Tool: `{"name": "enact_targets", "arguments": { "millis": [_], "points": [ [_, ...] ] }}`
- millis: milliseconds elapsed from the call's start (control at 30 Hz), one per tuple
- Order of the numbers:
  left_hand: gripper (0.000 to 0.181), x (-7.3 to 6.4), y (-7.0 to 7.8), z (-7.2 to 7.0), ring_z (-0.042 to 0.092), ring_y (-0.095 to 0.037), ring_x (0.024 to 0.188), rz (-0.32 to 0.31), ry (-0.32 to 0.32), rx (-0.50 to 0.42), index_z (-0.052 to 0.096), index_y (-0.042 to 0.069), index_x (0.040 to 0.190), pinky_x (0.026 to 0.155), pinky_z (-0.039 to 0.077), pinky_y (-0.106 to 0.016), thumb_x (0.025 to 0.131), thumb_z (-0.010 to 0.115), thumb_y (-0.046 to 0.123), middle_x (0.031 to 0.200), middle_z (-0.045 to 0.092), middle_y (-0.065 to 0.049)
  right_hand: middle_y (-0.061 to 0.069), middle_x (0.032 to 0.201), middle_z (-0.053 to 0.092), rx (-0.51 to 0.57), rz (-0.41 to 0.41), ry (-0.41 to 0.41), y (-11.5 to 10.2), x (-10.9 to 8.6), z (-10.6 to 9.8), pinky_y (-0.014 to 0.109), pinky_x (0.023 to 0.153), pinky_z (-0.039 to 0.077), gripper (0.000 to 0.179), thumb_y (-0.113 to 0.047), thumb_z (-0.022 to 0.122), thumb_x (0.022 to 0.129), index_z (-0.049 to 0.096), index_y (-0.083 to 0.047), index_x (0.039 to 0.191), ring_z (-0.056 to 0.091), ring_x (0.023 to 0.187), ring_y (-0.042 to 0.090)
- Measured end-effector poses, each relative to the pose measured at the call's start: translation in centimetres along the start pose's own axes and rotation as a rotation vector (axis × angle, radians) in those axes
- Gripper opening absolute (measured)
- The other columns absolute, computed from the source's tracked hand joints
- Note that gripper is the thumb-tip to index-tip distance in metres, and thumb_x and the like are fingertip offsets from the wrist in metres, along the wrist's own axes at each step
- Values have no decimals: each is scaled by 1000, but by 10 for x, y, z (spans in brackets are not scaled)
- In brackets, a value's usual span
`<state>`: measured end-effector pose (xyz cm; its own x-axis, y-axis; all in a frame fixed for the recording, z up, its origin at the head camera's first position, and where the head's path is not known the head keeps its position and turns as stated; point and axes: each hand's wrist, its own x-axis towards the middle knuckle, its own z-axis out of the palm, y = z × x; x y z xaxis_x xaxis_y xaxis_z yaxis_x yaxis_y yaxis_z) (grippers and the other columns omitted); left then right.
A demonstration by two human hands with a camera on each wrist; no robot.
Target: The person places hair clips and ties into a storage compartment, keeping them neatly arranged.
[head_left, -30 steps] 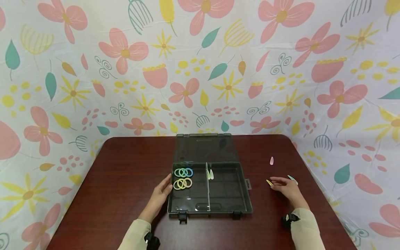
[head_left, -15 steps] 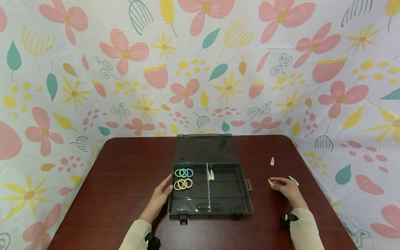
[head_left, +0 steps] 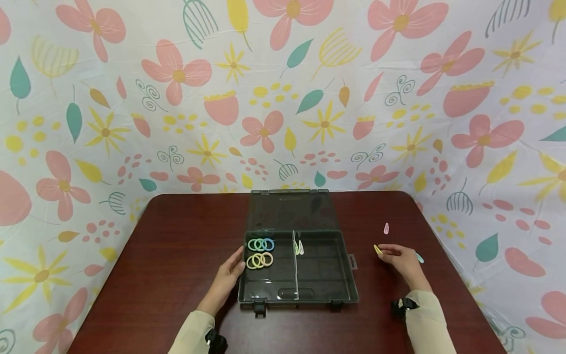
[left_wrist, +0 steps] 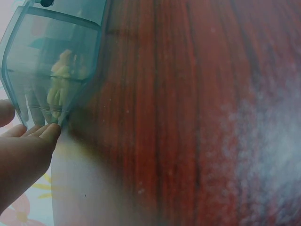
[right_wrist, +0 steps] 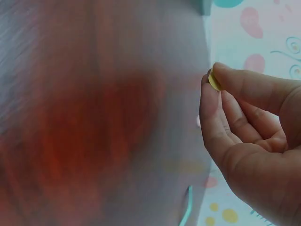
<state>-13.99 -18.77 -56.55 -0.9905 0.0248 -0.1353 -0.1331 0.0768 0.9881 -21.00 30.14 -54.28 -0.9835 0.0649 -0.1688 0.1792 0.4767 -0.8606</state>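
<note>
A smoked clear plastic box (head_left: 325,275) lies with its lid folded back. My left hand (head_left: 223,285) rests its fingers against the box's left wall, thumb near the rim; in the left wrist view, the fingertips (left_wrist: 52,131) touch that wall. My right hand (head_left: 403,263) pinches a yellow snap hair clip (head_left: 378,250) between thumb and index finger, right of the box; in the right wrist view, the clip (right_wrist: 215,81) is mostly covered by the fingertips. A teal hair clip (head_left: 419,257) lies partly behind the hand, and a pink hair clip (head_left: 386,228) lies farther back.
Left of the divider (head_left: 296,275) lie blue-green hair ties (head_left: 258,245) and yellow-to-peach hair ties (head_left: 256,260) in two overlapping rows. Pale green and white hair clips (head_left: 301,247) lie just right of it. The box lid (head_left: 292,211) reaches toward the floral cloth (head_left: 283,123) behind the brown table (head_left: 185,236).
My right hand, pinching the yellow hair clip, has shifted slightly left and up, showing the clip at a new angle. My left hand and the box stay in place.
</note>
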Motion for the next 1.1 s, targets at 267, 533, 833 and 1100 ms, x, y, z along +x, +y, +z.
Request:
{"name": "enact_targets", "arguments": {
  "millis": [267,533,833,1100],
  "points": [
    [53,1,-3,1,28,-35,140,1,3,-11,32,9,151,111,28,-53,101,48,6,152,32,-19,8,99,70,108,-42,-1,-23,2,3,29,74,56,43,-4,68,89,56,11,126,62,78,-1],
    [53,0,-3,0,26,-36,141,12,-7,-11,31,9,151,111,28,-53,101,48,6,153,30,-19,14,105,65,125,-54,-25,-48,0,12,30,80,56,48,-5,67,90,51,7,134,63,81,-1],
    [54,0,0,0,27,-36,141,13,3,-18,32,10,151,111,28,-53,101,50,7,152,32,-19,15,102,63,252,-142,-101,-77,-3,28,31,82,56,49,1,65,90,46,12,134,68,84,7],
    [54,-1,3,1,27,-37,140,7,0,-25,31,11,152,111,28,-53,101,48,6,153,30,-19,22,104,61,295,-156,-146,-99,-4,58,33,83,56,40,3,60,92,50,17,128,67,84,9]
  ]
}}
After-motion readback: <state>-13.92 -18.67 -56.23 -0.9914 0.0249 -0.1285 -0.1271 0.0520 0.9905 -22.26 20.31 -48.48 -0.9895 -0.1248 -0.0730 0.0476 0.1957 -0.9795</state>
